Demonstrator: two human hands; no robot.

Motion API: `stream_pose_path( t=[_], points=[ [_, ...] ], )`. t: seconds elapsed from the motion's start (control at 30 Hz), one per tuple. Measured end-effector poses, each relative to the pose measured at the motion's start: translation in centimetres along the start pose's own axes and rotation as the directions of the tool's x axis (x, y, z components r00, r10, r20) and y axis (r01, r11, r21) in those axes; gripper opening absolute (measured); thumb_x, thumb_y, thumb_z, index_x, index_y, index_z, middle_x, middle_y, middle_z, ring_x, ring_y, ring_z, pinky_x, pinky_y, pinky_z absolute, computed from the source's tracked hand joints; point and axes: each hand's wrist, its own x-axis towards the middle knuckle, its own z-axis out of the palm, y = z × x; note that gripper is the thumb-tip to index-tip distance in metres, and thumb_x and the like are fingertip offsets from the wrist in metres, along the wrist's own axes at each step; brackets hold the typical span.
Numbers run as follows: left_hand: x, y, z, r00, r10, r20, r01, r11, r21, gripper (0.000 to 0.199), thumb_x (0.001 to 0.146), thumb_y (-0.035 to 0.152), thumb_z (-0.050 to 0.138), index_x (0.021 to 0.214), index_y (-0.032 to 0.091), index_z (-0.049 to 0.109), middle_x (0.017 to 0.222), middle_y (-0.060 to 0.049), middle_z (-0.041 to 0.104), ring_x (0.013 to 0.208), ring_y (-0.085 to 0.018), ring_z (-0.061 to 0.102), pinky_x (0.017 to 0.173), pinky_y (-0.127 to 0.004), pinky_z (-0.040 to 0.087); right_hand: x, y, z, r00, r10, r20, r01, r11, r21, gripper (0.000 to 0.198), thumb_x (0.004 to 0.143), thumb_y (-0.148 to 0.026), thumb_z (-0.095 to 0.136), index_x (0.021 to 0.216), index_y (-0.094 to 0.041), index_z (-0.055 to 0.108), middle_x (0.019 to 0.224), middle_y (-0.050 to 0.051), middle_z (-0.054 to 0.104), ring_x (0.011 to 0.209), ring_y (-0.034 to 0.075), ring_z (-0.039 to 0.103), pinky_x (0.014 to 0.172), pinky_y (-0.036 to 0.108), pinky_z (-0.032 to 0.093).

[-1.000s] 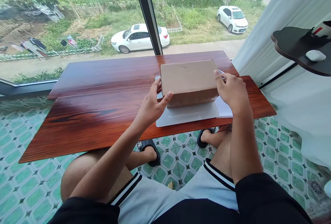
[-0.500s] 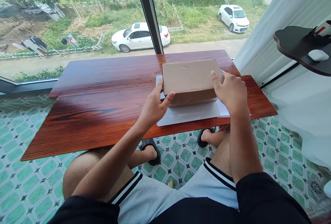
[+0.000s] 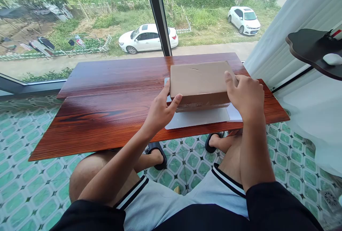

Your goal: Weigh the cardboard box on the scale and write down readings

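Note:
A closed brown cardboard box (image 3: 200, 79) is between my two hands, over the right half of the wooden table. My left hand (image 3: 161, 111) grips its near left corner, thumb on the front edge and fingers along the left side. My right hand (image 3: 246, 94) holds the right end, its thumb on the top edge and the other fingers out of sight behind that side. Beneath the box lies a flat pale grey sheet-like thing (image 3: 197, 118), partly covered. White paper (image 3: 235, 113) shows beside it, under my right hand.
The reddish-brown wooden table (image 3: 107, 117) has its near edge above my knees. Past it stands a window with a dark frame post (image 3: 158, 14). On the right are a white curtain (image 3: 278, 28) and a dark wavy-edged shelf (image 3: 304, 46) holding a white mouse-like object (image 3: 332, 59).
The whole view has shifted slightly, so everything sits a little further right. My right hand and the box's right end have moved slightly more rightward. Both hands keep their hold.

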Motion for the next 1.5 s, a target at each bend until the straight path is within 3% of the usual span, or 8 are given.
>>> stream_pose_path(
  t=[0.13,0.3,0.6,0.73,0.87,1.13,1.37,1.5],
  points=[
    [-0.2,0.3,-1.0,1.0,0.013,-0.016,-0.013,1.0,-0.01,0.087,0.098,0.056,0.051,0.162,0.003,0.026,0.162,-0.019,0.04,0.142,-0.034,0.048,0.107,-0.041,0.047,-0.5,-0.6,-0.5,1.0,-0.019,-0.002,0.019,0.999,0.033,0.061,0.099,-0.066,0.031,0.075,-0.02,0.063,0.079,0.014,0.071,0.081,0.032,0.068,0.072,0.038,0.043],
    [-0.8,0.8,-2.4,0.996,0.035,-0.087,-0.028,0.996,0.082,0.08,0.1,0.053,0.046,0.16,0.001,0.031,0.158,-0.02,0.046,0.144,-0.036,0.044,0.118,-0.046,0.033,-1.3,-1.6,-1.1,0.997,-0.067,-0.034,0.069,0.994,0.084,0.063,0.099,-0.069,0.029,0.073,-0.021,0.061,0.073,0.013,0.067,0.074,0.03,0.066,0.069,0.038,0.042],
    [-1.2,0.5,-5.6,0.96,0.042,-0.278,0.028,0.969,0.243,0.067,0.099,0.046,0.046,0.154,0.008,0.049,0.152,-0.016,0.055,0.145,-0.037,0.044,0.119,-0.046,0.033,-2.0,-4.5,0.1,0.994,-0.1,-0.049,0.106,0.986,0.128,0.058,0.105,-0.051,0.021,0.089,-0.019,0.067,0.076,0.013,0.064,0.083,0.032,0.065,0.08,0.047,0.045],
    [-1.3,0.3,-7.1,0.94,0.051,-0.337,0.04,0.965,0.258,0.058,0.102,0.044,0.043,0.151,0.016,0.054,0.148,-0.01,0.06,0.144,-0.032,0.047,0.121,-0.043,0.033,-2.6,-5.7,0.5,0.988,-0.154,-0.026,0.156,0.974,0.162,0.055,0.105,-0.051,0.021,0.087,-0.022,0.064,0.072,0.009,0.06,0.078,0.029,0.062,0.077,0.043,0.044],
    [-1.4,0.3,-8.5,0.911,0.113,-0.396,0.005,0.958,0.286,0.054,0.103,0.038,0.042,0.148,0.012,0.057,0.146,-0.012,0.062,0.139,-0.031,0.053,0.117,-0.04,0.037,-3.1,-6.9,0.9,0.977,-0.214,0.017,0.206,0.955,0.213,0.053,0.102,-0.064,0.03,0.09,-0.022,0.06,0.072,0.007,0.059,0.073,0.028,0.06,0.069,0.038,0.039],
    [-1.6,0.6,-11.7,0.838,0.141,-0.527,0.064,0.934,0.351,0.049,0.1,0.026,0.045,0.141,0.007,0.064,0.138,-0.014,0.067,0.129,-0.03,0.06,0.109,-0.036,0.042,-4.4,-9.2,2.1,0.921,-0.373,0.111,0.276,0.828,0.487,0.06,0.088,-0.078,0.053,0.11,-0.023,0.061,0.091,0.007,0.071,0.083,0.028,0.064,0.065,0.033,0.038],
    [-2.1,-0.3,-13.9,0.776,0.164,-0.609,0.139,0.897,0.419,0.047,0.096,0.024,0.044,0.132,0.011,0.071,0.13,-0.011,0.072,0.124,-0.027,0.064,0.107,-0.036,0.044,-6.0,-10.9,4.6,0.862,-0.484,0.15,0.286,0.71,0.644,0.064,0.082,-0.061,0.073,0.129,-0.021,0.056,0.103,0.007,0.074,0.087,0.027,0.066,0.071,0.034,0.045],
    [-2.4,-0.6,-14.2,0.775,0.169,-0.609,0.16,0.88,0.447,0.046,0.097,0.025,0.043,0.131,0.012,0.072,0.127,-0.01,0.074,0.12,-0.027,0.066,0.103,-0.036,0.046,-5.9,-11.2,6.1,0.857,-0.503,0.116,0.336,0.714,0.614,0.061,0.085,-0.054,0.071,0.131,-0.019,0.054,0.097,0.005,0.073,0.083,0.027,0.065,0.068,0.034,0.043]
  ],
)
